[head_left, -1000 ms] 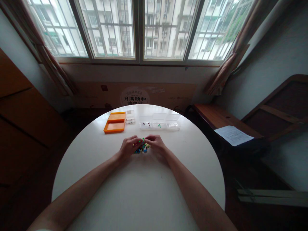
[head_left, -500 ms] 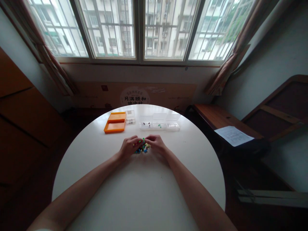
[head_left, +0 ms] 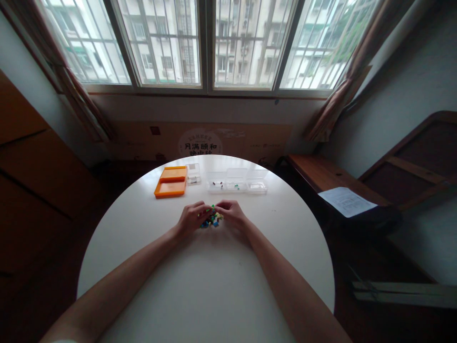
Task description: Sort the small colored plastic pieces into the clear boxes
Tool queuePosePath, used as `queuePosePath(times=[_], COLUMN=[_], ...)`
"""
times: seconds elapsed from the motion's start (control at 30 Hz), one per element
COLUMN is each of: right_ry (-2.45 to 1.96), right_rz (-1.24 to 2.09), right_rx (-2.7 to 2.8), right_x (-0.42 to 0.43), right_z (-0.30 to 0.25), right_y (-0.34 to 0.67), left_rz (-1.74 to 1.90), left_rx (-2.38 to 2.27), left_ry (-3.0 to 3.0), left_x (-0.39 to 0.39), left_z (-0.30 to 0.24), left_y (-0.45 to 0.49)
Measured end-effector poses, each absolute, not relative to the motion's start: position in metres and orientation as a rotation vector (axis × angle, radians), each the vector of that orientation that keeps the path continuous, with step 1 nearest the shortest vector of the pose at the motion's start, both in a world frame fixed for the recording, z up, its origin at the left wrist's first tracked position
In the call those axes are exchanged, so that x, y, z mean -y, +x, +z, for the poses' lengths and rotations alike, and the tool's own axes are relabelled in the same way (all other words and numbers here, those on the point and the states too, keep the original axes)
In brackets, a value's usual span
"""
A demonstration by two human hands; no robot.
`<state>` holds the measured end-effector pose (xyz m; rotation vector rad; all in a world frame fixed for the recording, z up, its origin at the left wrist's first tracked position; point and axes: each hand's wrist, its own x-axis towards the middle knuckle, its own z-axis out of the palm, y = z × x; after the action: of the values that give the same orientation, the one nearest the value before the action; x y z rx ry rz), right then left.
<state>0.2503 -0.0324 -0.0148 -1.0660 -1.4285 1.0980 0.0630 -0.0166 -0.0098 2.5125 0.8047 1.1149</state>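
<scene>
In the head view, the only one, almost nothing has changed over the last second: your two hands keep the same place, and the loose heap of small multicoloured blocks, blue, green, yellow and dark [head_left: 214, 221] lies between them on the round white glossy table [head_left: 214, 271]. I judge that you are at the same step, fingering through the heap, with no piece carried away in this short span.

Your left hand [head_left: 189, 216] curls over the heap's left edge, fingers bent inward. Your right hand [head_left: 232, 211] comes in from the other side, thumb and fingers drawn close by the bright green block [head_left: 213, 206] at the heap's far edge. Whether either hand pinches a piece, I cannot tell; the fingertips are too small and partly hidden.

Beyond your hands, the row of clear plastic lidded boxes [head_left: 257, 187] stands as it did, lids raised, with a few dark pieces [head_left: 218, 184] in the left one and green pieces [head_left: 236, 186] in the middle one. Left of these sit a small clear plastic box [head_left: 193, 180] and, beside it, an open orange plastic case [head_left: 170, 186], both unmoved.
</scene>
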Motion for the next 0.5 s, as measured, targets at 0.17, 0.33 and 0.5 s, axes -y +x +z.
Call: queuePosePath(times=[0.17,0.33,0.5], right_ry=[-1.064,-1.046,-1.075], right_rz=[1.1,1.127,1.1], right_rx=[1.438,1.435,1.441], right_x=[0.0309,0.0311,0.0337], right_z=[-0.0177,-0.0184,-0.0126], right_y=[0.2506,0.2501,0.249], left_rz=[1.132,1.114,1.125], left_rx=[-0.808,-0.787,-0.782], left_ry=[2.509,2.506,2.503], left_x=[0.0174,0.0176,0.0171], left_z=[-0.0095,-0.0081,-0.0083], left_y=[0.0633,0.0632,0.0634])
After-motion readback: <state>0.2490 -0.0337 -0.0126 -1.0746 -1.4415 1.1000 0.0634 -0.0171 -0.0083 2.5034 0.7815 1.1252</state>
